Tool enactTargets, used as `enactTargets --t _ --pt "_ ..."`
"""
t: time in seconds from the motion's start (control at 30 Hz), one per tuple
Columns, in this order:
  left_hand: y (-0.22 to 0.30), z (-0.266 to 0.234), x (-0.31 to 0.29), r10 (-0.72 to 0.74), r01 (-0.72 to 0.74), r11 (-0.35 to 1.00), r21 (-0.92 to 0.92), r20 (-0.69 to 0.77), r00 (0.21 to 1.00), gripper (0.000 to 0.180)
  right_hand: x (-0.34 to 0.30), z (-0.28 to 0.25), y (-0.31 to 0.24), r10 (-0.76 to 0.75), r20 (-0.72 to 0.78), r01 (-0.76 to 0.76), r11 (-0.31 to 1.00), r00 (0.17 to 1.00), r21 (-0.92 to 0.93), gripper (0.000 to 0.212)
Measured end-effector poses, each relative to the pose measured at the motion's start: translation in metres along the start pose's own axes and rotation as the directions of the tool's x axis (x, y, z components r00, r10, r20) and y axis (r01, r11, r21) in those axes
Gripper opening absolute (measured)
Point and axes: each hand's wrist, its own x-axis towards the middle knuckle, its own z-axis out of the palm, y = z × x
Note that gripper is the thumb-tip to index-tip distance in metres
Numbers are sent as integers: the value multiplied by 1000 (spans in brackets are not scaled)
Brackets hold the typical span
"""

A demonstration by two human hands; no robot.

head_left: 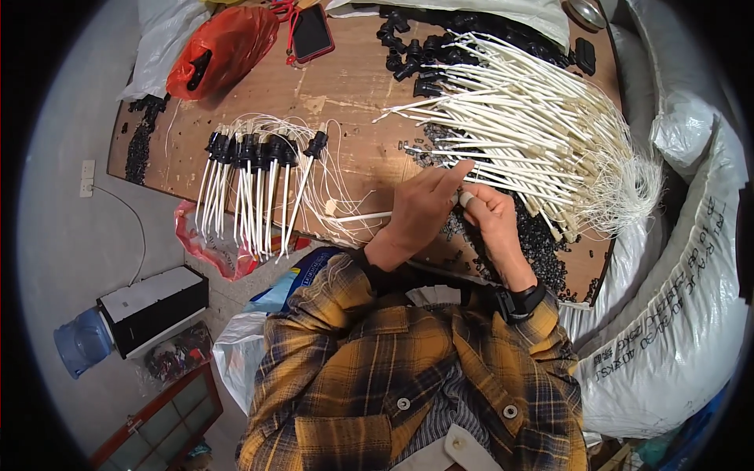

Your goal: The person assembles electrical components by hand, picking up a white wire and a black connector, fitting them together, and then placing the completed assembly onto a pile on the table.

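Observation:
Near the table's front edge my hands meet, fingertips together. My left hand [418, 208] is closed round a white sleeved cable [365, 217], which sticks out to its left with a beige connector [331, 208] beside it. My right hand [496, 226] pinches close to the left fingertips, a pale wrap on one finger. What lies between the fingertips is too small to make out. Behind and to the right lies a large heap of white sleeved cables [510, 118]. On the left, several cables with black sockets [255, 153] lie in a row over the table edge.
Small black parts [542, 255] are scattered under and right of my hands. Black sockets [412, 59] lie at the back. A red plastic bag [228, 51] and a phone [312, 34] sit at the far left. Big white sacks [667, 314] line the right side.

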Motion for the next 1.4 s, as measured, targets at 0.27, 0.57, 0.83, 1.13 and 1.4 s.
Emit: enactTargets --t 0.27,0.57,0.83,1.13,1.4 --pt "-6 3 -3 -350 376 874 -307 140 926 43 1 -3 7 47 -70 -49 998 996 -33 11" --pt "-18 2 -7 -311 351 869 -348 168 936 23 1 -3 14 -178 -28 161 935 984 -317 8" --pt "-21 -1 -9 -389 444 762 -470 215 896 24 -1 -3 13 -230 -14 209 906 973 -369 10" --pt "-25 -14 10 115 -116 991 -72 -22 993 32 0 -10 -3 -210 -21 158 795 978 -586 20" --pt "-28 -22 5 23 69 960 -272 321 947 26 -10 -20 -19 -108 119 124 983 987 -135 22"
